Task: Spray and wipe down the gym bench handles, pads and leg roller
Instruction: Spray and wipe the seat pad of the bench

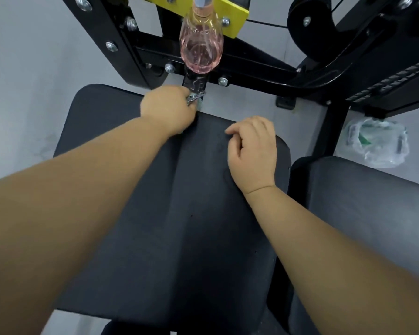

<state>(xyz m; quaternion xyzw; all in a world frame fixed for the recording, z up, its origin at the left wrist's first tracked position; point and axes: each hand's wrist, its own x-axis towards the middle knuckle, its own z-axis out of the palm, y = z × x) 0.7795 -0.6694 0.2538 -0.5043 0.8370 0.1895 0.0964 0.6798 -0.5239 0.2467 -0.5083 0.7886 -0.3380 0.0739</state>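
Item 1, left hand [167, 107]: fingers curled round a striped cloth [196, 97], bunched at the pad's far edge beside the black post [194, 83]; whether cloth and post touch, cannot tell. Item 2, right hand [252, 151]: loosely curled, holding nothing, resting on the pad [179, 213] near the same far edge, to the right of the left hand. Item 3, pad: black, long axis running from the post back toward the person, both forearms lying along it. Item 4, bottle [201, 44]: pink, clear, set on the frame [252, 66] just beyond the post, in line with the left hand and nearer to it than to the right. Judgement: the cloth sits at the far end of the pad's long axis, so a wipe would likely draw back toward the body; any fresh spray would suit the free right hand, reaching forward and leftward. Item 5: 2nd pad [361, 201] at right; plastic bag [373, 143] beyond it.
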